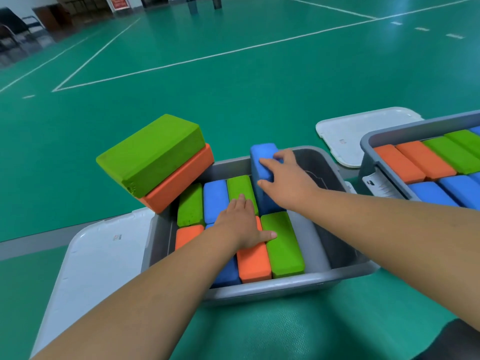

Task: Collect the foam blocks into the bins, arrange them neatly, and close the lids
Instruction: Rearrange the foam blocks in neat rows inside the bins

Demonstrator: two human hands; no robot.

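Frame centre: grey bin (285, 285) half filled with foam blocks (284, 242); left hand (240, 226) flat, fingers straight, on them; right hand (287, 181) grips upright blue block (261, 154) inside. Right edge: second bin (415, 129) packed with blocks.

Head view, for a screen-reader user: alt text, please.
A person's right hand grips an upright blue block in a gray bin; left hand rests flat on packed blocks. A green block lies on an orange block at the bin's far-left corner.

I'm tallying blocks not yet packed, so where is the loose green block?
In the head view, the loose green block sits left of centre, stacked on an orange block at the far-left corner of the near grey bin.
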